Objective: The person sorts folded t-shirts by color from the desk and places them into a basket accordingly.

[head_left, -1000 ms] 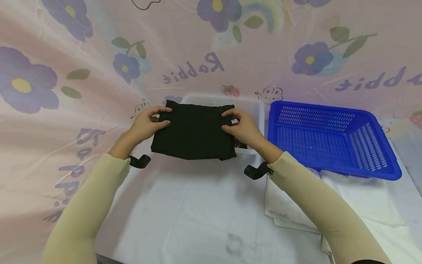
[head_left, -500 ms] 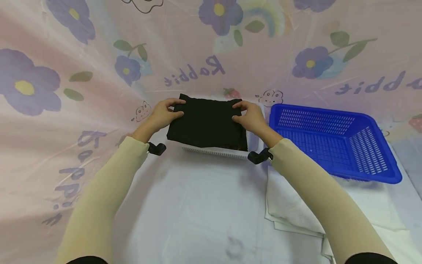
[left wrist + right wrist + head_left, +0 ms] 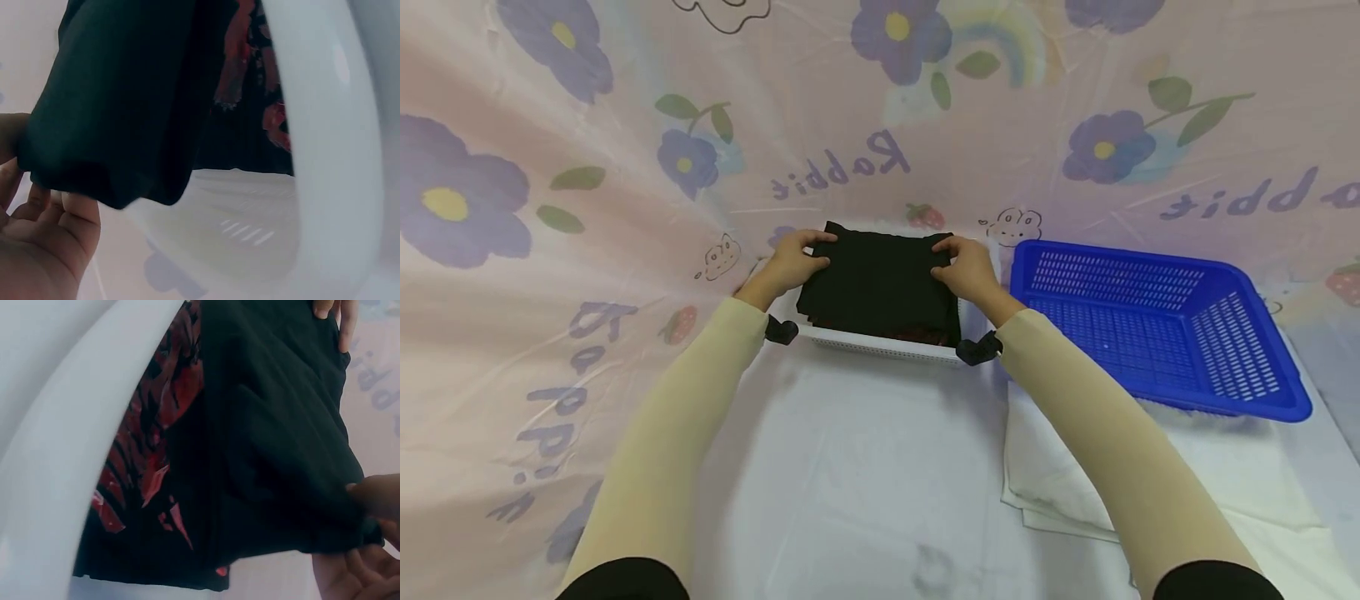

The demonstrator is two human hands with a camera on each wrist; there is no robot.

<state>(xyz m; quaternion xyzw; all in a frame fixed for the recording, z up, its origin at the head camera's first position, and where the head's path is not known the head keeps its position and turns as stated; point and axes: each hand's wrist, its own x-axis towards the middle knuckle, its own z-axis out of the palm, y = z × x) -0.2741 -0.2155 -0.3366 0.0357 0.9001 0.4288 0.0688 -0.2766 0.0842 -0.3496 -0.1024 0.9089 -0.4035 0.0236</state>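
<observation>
A folded black garment (image 3: 880,279) is over the white basket (image 3: 880,343). My left hand (image 3: 792,262) pinches its left edge, thumb on top and fingers beneath, as the left wrist view shows. At the opposite edge my right hand (image 3: 972,268) pinches the cloth the same way. Under it, inside the basket, lies a dark cloth with a red print (image 3: 178,394), seen in the right wrist view. Whether the black garment rests fully on that cloth, I cannot tell.
Right of the white basket stands a blue perforated basket (image 3: 1120,333). Folded white cloths (image 3: 1060,467) lie in front of it, partly beneath my right sleeve. A curtain with flowers and lettering (image 3: 842,171) hangs behind on the table's far side.
Both hands have carried the black garment away from me and somewhat right, from in front of the white basket to over it. More of the basket's front rim now shows.
</observation>
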